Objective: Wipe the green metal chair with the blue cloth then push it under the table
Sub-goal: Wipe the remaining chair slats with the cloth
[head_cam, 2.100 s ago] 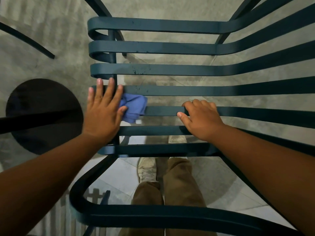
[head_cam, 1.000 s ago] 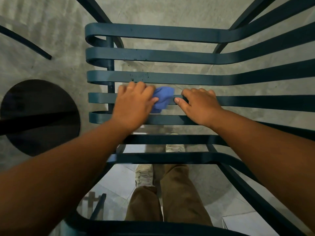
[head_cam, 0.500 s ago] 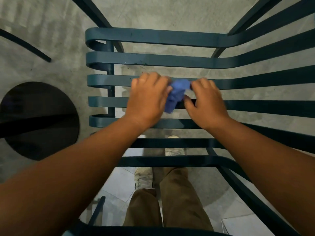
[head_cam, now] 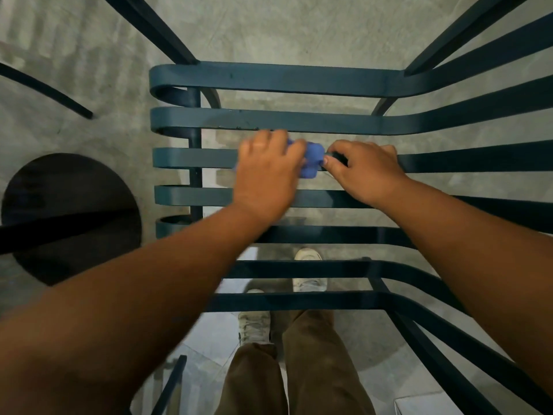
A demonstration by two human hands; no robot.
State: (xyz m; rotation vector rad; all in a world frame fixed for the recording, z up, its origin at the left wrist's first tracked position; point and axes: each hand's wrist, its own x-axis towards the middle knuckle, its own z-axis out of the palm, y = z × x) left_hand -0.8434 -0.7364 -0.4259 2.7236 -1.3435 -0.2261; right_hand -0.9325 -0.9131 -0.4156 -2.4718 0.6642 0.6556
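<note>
I look straight down through the slats of the green metal chair [head_cam: 269,77]. The blue cloth [head_cam: 312,158] is bunched on the third slat from the far edge, between my two hands. My left hand [head_cam: 267,175] covers the cloth's left part and presses it onto the slat. My right hand [head_cam: 365,169] grips the same slat just to the right, with its thumb tip touching the cloth. Most of the cloth is hidden under my left fingers.
A dark round table base [head_cam: 71,217] lies on the concrete floor at the left, with a dark bar [head_cam: 45,88] above it. My legs in brown trousers [head_cam: 299,369] and pale shoes [head_cam: 254,327] show beneath the slats. Chair legs [head_cam: 155,31] splay outward at the top.
Both hands and the cloth have moved from slat to slat toward the chair's far edge. My right hand has shifted from a nearer slat to the one holding the cloth.
</note>
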